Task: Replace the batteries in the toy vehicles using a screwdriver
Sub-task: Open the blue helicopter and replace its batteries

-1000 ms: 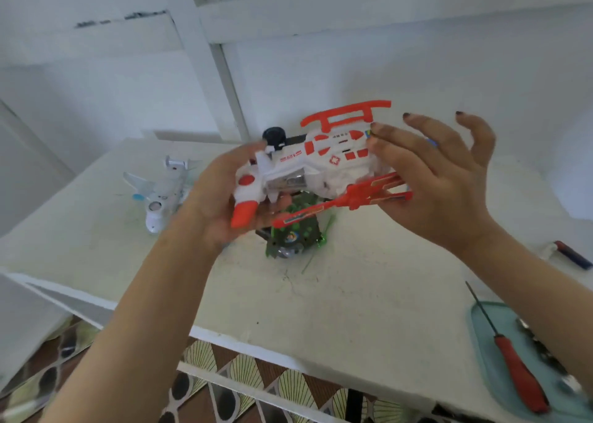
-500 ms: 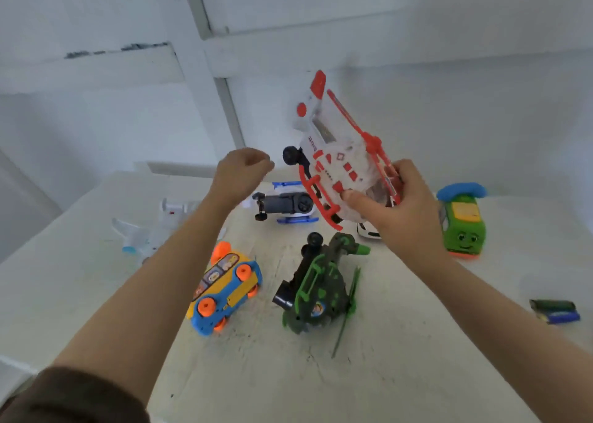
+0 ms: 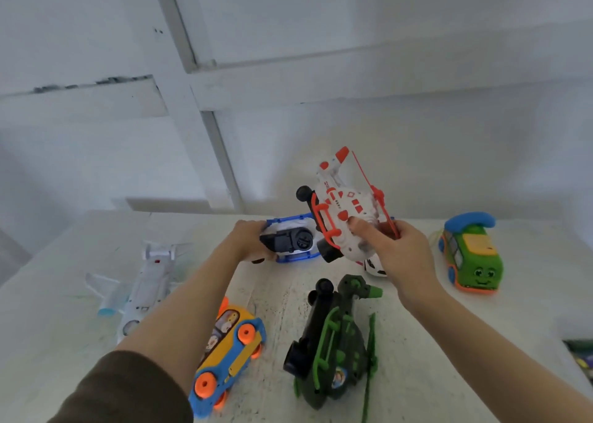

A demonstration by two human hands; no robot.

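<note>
My right hand (image 3: pixel 399 251) grips the white and red toy helicopter (image 3: pixel 345 210), tilted with its tail up, low over the back of the table. My left hand (image 3: pixel 248 241) grips the blue and white toy helicopter (image 3: pixel 290 239), which lies on its side with its dark underside facing me. A dark green toy helicopter (image 3: pixel 333 342) lies on its side in front of them. No screwdriver is in view.
On the white table (image 3: pixel 449 342) lie a blue and orange toy bus (image 3: pixel 229 357) under my left forearm, a white toy plane (image 3: pixel 144 287) at left and a green toy car with a blue phone handset (image 3: pixel 470 257) at right. A white wall stands close behind.
My right hand has carried the white and red helicopter away from me to the back of the table. My left hand let go of it, reached forward and took hold of the blue and white helicopter.
</note>
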